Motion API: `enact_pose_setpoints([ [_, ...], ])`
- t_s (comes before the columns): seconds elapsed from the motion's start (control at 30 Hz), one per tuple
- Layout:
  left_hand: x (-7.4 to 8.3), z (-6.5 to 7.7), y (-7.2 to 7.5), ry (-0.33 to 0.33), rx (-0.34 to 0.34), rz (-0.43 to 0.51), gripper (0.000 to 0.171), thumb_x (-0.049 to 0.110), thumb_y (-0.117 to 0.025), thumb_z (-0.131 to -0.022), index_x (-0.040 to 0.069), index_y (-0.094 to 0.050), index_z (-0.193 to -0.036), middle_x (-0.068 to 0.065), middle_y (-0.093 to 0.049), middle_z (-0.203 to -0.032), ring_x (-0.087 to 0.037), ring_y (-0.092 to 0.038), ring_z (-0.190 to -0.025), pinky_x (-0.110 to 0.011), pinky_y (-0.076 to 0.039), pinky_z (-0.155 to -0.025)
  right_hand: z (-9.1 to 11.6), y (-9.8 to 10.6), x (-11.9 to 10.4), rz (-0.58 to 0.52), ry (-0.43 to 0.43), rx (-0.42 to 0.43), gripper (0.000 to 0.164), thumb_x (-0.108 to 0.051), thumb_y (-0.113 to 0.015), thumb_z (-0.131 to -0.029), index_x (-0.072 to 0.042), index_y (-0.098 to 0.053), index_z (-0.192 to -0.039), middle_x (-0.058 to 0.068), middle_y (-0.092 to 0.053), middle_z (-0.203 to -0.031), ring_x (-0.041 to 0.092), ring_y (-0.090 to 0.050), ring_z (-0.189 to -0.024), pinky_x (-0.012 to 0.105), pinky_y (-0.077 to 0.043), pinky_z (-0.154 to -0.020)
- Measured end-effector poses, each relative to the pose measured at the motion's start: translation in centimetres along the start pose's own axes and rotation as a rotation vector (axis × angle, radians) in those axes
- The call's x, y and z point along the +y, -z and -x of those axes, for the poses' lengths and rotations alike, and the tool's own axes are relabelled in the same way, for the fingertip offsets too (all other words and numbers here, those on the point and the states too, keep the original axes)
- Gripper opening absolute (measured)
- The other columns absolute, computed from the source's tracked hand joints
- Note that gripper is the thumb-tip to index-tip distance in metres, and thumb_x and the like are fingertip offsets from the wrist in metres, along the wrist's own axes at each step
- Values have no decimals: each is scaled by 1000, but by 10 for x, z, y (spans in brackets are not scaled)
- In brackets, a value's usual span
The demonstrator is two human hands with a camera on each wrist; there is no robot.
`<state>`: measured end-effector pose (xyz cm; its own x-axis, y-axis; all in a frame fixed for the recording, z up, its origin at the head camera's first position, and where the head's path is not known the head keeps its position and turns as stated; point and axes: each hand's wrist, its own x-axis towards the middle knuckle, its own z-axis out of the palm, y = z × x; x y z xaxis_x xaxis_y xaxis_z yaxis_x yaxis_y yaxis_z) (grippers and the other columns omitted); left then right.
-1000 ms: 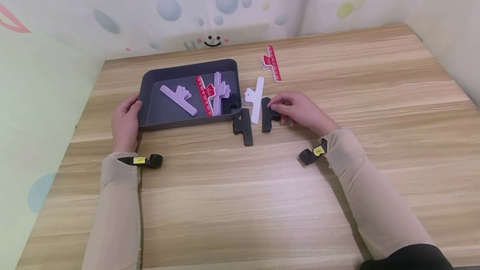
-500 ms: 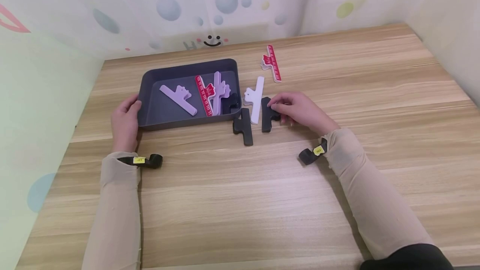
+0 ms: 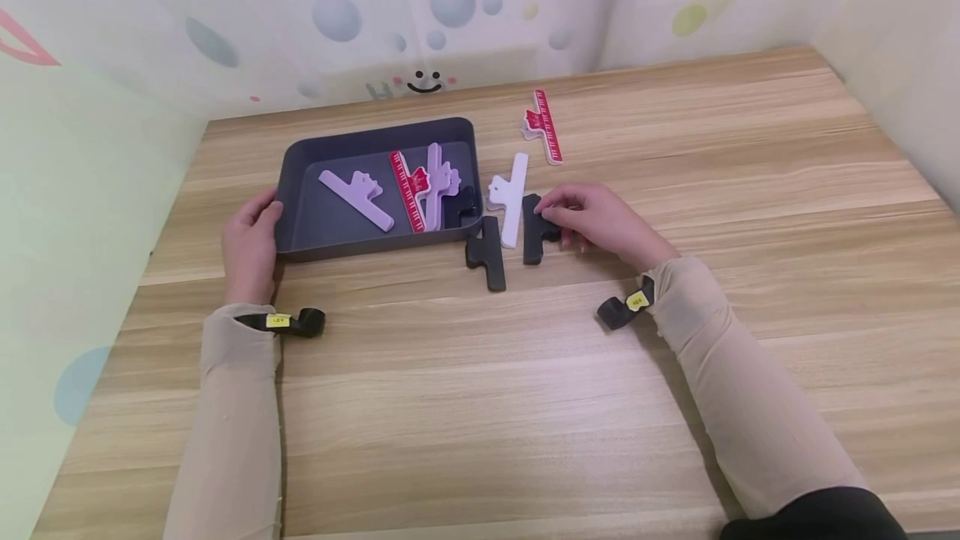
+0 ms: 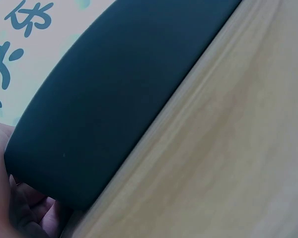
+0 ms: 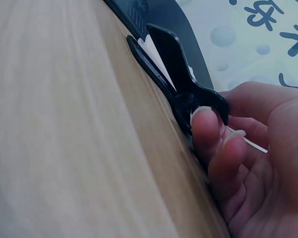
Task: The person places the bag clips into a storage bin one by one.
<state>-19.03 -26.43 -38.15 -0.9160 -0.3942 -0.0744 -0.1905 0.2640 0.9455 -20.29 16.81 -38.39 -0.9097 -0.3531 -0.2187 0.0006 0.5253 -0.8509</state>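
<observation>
My left hand (image 3: 251, 248) holds the left end of a dark grey tray (image 3: 360, 250), thumb at the rim. In the left wrist view, curled fingers (image 4: 47, 213) show beside the tray's wall (image 4: 109, 99). At the tray's right, my right hand (image 3: 600, 219) pinches the handle end of a black clip (image 3: 532, 232) low over the table. The right wrist view shows this clip's plates (image 5: 171, 54) spread apart, fingertips (image 5: 206, 126) at its handle. Left of it lie a white clip (image 3: 514, 198) and a second black clip (image 3: 492, 252), both close to the tray's corner.
Inside the tray are a purple clip (image 3: 358, 198), a red clip with a piano-key pattern (image 3: 408, 194), more purple (image 3: 435, 190) and a black clip (image 3: 457, 208). Another red clip (image 3: 549, 127) lies farther back on the wooden table (image 3: 450, 407). A patterned wall (image 3: 525, 15) stands behind.
</observation>
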Motion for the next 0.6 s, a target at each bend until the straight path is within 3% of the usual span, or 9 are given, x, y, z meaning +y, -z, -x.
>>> enact_pose_setpoints([
  [0.33, -1, 2, 0, -2, -4, 1, 37, 34, -48, -91, 23, -51, -127, 7, -43, -134, -7, -32, -124, -27, -19, -106, 0, 1, 2, -14, 13, 13, 17, -26, -54, -90, -22, -61, -104, 14, -58, -70, 23, -51, -54, 30, -43, -45],
  [0.6, -1, 2, 0, 3, 0, 13, 37, 33, -49, -91, 24, -52, -126, 7, -43, -134, -7, -32, -124, -26, -20, -105, 1, 3, 8, -188, 30, 71, 22, -30, -57, -88, -19, -62, -107, 13, -55, -77, 17, -47, -55, 27, -42, -45],
])
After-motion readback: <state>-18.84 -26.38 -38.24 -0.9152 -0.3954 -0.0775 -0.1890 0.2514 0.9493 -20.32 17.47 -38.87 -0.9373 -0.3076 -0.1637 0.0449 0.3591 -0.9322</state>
